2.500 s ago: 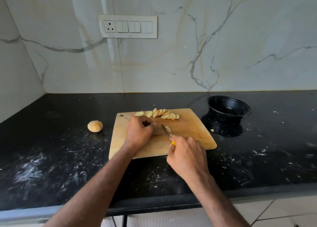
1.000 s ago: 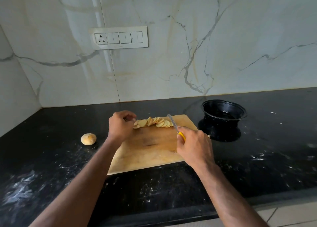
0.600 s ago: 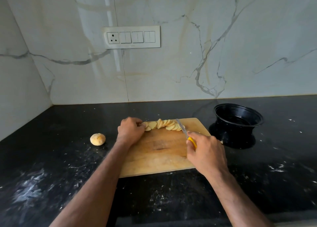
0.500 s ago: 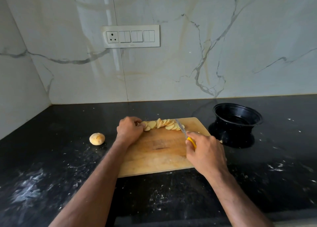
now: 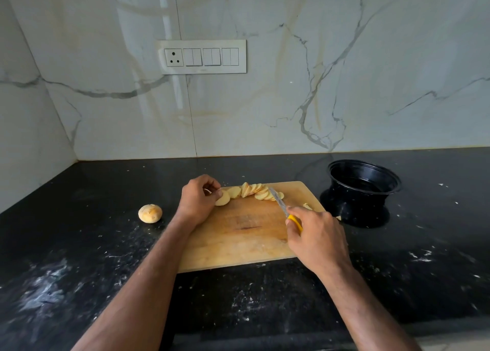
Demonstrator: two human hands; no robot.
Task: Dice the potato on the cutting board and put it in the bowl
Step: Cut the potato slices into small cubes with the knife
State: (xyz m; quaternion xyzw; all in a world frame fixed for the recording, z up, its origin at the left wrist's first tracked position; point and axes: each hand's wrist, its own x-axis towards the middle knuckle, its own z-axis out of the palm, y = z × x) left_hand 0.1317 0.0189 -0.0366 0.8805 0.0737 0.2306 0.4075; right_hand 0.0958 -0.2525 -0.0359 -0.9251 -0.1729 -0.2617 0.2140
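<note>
Your potato is no longer whole: it lies as a curved row of thin round potato slices (image 5: 252, 191) along the far edge of the cutting board (image 5: 238, 234), which sits on the dark table (image 5: 79, 244). Your left hand (image 5: 197, 200) is curled at the left end of that row, fingertips pinching the end slice. Your right hand (image 5: 318, 239) is wrapped around the yellow handle of the knife (image 5: 278, 204), whose blade points up and away, its tip resting at the right end of the row. The black bowl (image 5: 364, 189) stands just past the board's right edge and looks empty; a small scrap of potato lies near that edge. These slices will be light, stiff and brittle, and probably wet and starchy, so expect them to slide on each other and stick to the blade. Take hold from above with curled fingertips, pressing a short stack flat against the board rather than pinching edges, which could snap or skate away. Cutting into strips and then across appears to be what remains before anything goes in the bowl. A second, whole potato (image 5: 150, 213) waits on the table left of the board, well clear of your hands.
</note>
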